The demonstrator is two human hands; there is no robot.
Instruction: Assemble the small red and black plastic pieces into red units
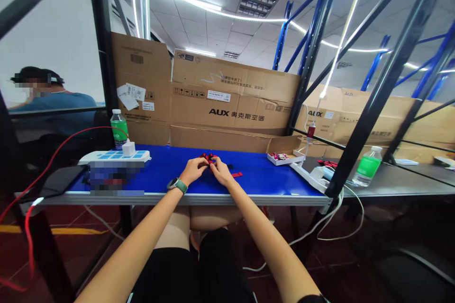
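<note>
My left hand [194,170], with a watch on a green band at its wrist, has its fingertips pinched at a small red-and-black piece [208,156] on the blue tabletop. From the other side my right hand [221,172] closes its fingers on the same piece, and the two hands nearly touch. The fingers cover much of the piece, so its exact kind is unclear; it looks like ribbon or strap. A short red strip [237,174] lies flat just right of my right hand. Behind it a small black bit shows on the table.
To the left are a white power strip [142,155] with a plugged-in charger, a green-labelled bottle [118,130] and a dark flat device [60,181]. An open small box [284,157] stands at right. Cardboard panels [234,94] line the back. A seated person [59,99] is at far left.
</note>
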